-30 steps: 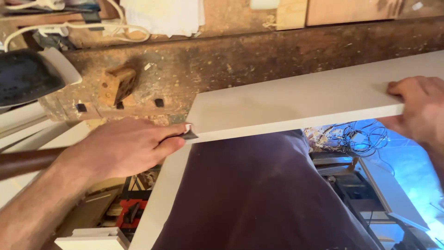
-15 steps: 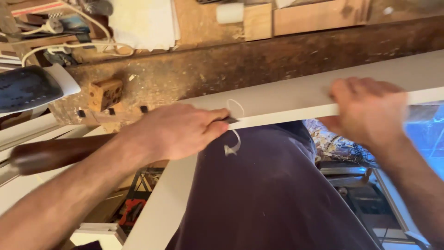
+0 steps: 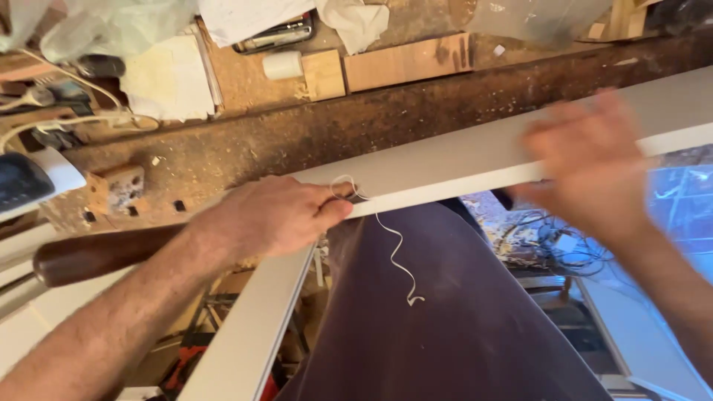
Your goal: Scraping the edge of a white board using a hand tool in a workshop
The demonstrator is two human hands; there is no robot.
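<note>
White-painted board [image 3: 475,156], stiff and likely light, best held along its edge; pinching thin curling shaving [image 3: 394,252] with left hand [image 3: 275,215]; right hand [image 3: 594,171] blurred, grip untellable.

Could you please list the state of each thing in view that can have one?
left hand: closed, pinching a tool at the board's edge
right hand: open, blurred, over the board
white board: lying flat on the workbench
thin shaving: curled, hanging from the board's edge
workbench: strewn with wood dust

Open gap under white board [image 3: 460,160].
</note>
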